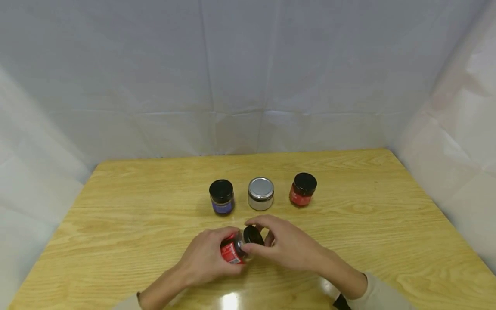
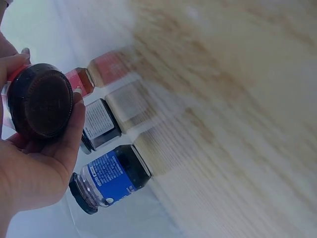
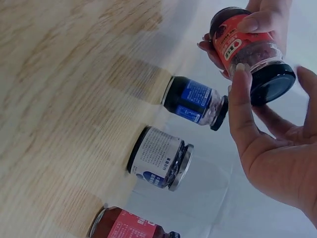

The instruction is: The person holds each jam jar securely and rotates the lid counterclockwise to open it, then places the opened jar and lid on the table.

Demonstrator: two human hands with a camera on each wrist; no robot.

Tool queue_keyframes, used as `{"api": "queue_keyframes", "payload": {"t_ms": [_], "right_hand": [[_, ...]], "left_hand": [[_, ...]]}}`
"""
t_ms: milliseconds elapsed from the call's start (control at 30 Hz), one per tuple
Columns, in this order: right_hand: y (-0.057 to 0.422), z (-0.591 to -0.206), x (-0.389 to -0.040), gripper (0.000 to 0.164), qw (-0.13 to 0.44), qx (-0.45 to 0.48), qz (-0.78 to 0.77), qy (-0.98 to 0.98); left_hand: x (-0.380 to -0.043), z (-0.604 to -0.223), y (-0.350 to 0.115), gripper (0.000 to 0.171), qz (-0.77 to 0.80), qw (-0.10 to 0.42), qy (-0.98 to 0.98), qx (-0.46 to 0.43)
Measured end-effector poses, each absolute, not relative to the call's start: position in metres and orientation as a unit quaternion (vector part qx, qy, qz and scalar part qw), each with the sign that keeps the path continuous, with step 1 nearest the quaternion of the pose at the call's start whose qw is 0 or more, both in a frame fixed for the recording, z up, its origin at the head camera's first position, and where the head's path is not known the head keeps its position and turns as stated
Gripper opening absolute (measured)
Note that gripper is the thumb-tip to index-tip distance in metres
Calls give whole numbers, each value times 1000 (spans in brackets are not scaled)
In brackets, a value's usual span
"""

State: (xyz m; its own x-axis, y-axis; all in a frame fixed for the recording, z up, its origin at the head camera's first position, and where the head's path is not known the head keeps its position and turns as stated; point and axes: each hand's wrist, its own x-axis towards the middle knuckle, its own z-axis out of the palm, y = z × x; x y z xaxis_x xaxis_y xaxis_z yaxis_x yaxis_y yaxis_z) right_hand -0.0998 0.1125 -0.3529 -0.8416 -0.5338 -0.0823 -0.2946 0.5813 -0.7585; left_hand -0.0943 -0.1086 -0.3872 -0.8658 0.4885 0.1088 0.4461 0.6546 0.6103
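Observation:
My left hand (image 1: 205,258) grips a glass jar with a red label (image 1: 231,254), its fingers and thumb wrapped round the body. The jar is tilted, its black lid (image 1: 253,236) toward the right. Around that lid curve the thumb and fingers of my right hand (image 1: 292,245). In the right wrist view, one fingertip meets the lid's edge (image 3: 272,83), while the other fingers curve about it. The dark jar base (image 2: 47,101) faces the camera in the left wrist view, raised off the table.
Beyond my hands, three jars stand in a row on the wooden table (image 1: 128,215): a blue-labelled jar (image 1: 222,207) with a black lid, a white-labelled jar (image 1: 261,201) with a silver lid, and a red-labelled jar (image 1: 301,198). Pale sheeting (image 1: 248,86) hangs behind the table.

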Motion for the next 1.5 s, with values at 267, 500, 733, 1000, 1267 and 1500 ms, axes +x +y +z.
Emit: {"api": "queue_keyframes", "payload": {"t_ms": [267,500,733,1000,1267,1500], "right_hand": [[116,-354,-103,57,133,-284,-403,860],[119,-355,-106,57,149,-309,-413,844],[117,-352,-108,61,171,-253,-408,861],[114,-351,-109,54,166,-248,-410,862],[116,-354,-110,52,142,-293,-417,849],[120,-356,-112,48,142,-335,-416,833]], "left_hand": [[-96,-386,-107,44,317,22,911,262],[-97,-385,-109,43,311,30,913,262],[-98,-386,-110,48,290,14,922,254],[-99,-387,-109,51,275,-2,928,251],[-99,-387,-109,45,272,-12,928,255],[-100,-388,-110,46,284,-4,922,264]]}}
